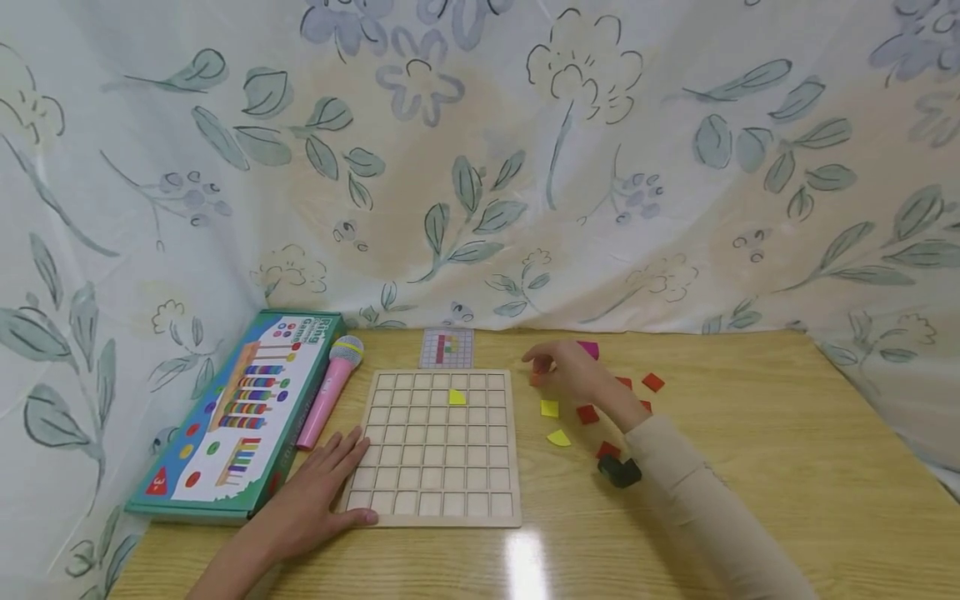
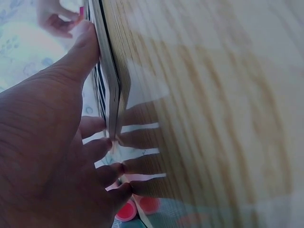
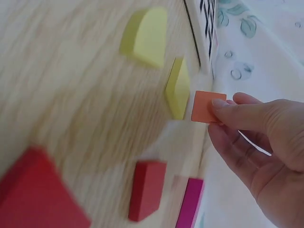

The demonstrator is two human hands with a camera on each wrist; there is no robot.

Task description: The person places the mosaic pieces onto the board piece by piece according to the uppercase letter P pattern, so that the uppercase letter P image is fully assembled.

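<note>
A wooden grid board lies flat on the table with one yellow square tile in a cell near its far edge. My left hand rests flat at the board's near left corner, fingers straight and thumb along the edge. My right hand pinches an orange square tile between thumb and fingers, just right of the board's far corner. Loose tiles lie around that hand: a yellow square, a yellow quarter-round, red squares and a magenta piece.
A pattern card lies beyond the board. A pink toy microphone and a green game box lie to the left. A dark wrist camera sits under my right forearm. Flowered cloth hangs behind and at both sides.
</note>
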